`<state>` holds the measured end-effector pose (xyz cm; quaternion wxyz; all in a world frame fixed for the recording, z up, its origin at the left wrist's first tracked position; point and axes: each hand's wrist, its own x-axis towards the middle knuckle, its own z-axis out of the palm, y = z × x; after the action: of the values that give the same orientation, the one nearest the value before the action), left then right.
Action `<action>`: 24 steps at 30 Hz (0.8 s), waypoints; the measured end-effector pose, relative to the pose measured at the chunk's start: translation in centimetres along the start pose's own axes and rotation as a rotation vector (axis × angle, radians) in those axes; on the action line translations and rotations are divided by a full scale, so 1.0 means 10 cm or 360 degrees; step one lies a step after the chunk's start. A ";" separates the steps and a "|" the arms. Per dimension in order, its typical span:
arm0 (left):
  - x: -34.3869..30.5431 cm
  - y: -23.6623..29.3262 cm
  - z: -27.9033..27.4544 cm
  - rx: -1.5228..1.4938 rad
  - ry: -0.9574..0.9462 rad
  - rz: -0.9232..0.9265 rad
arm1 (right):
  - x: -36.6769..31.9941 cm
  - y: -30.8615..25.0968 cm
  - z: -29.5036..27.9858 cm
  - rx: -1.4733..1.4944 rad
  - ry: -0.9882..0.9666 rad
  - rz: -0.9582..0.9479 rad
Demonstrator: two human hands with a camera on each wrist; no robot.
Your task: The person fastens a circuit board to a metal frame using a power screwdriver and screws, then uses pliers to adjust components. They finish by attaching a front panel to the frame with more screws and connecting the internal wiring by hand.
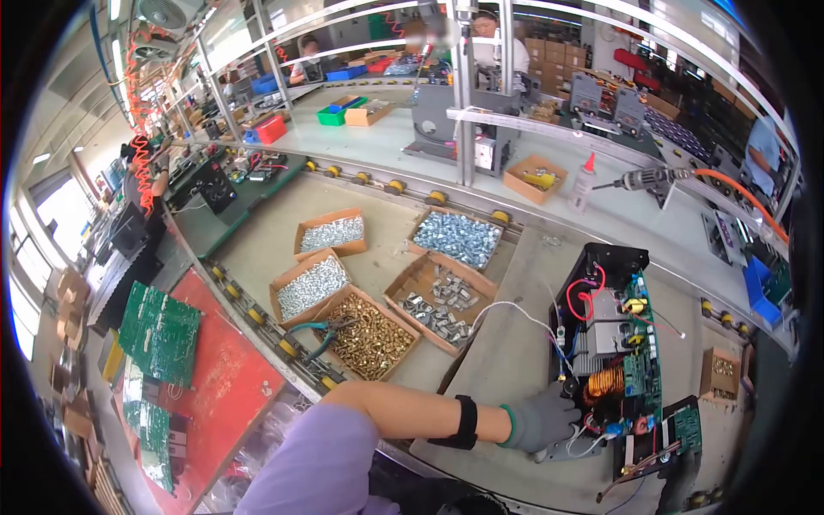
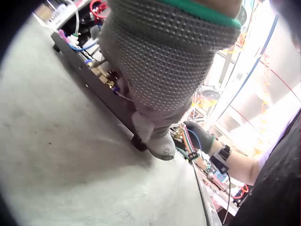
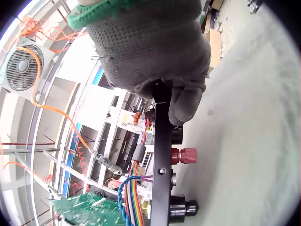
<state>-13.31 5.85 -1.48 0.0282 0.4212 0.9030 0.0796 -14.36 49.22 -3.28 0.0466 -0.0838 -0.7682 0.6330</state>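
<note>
My left hand, in a grey knit glove with a green cuff, grips the near edge of an open power-unit chassis. Its fingers bend over the end of the dark base plate. Inside are a copper-wound coil, heat sinks and a green circuit board. In the right wrist view my gloved right hand pinches a black front panel between thumb and fingers. The panel carries a red binding post and black knob; a rainbow ribbon cable hangs behind it. The head view does not show this hand.
Cardboard trays of brass fittings, metal clips and silver parts stand to the left. Pliers lie across the brass tray. Green boards rest on a red surface. A hanging screwdriver and red-capped bottle are behind.
</note>
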 end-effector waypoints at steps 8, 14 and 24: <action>0.58 0.07 -0.03 0.0063 0.0147 -0.0238 | -0.77 -0.34 -0.04 -0.0161 0.0487 -0.0255; 0.90 0.19 0.04 -0.0111 0.0507 -0.0408 | -1.26 -0.85 0.62 -0.0733 0.0819 -0.0700; 0.22 0.80 -0.05 -0.1143 0.0645 -0.0312 | -1.41 -0.81 1.51 -0.0090 -0.0098 -0.1027</action>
<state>-8.77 12.54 0.39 0.0023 0.2726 0.8410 0.4673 -3.73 30.49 2.22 0.2192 0.1818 -0.7734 0.5664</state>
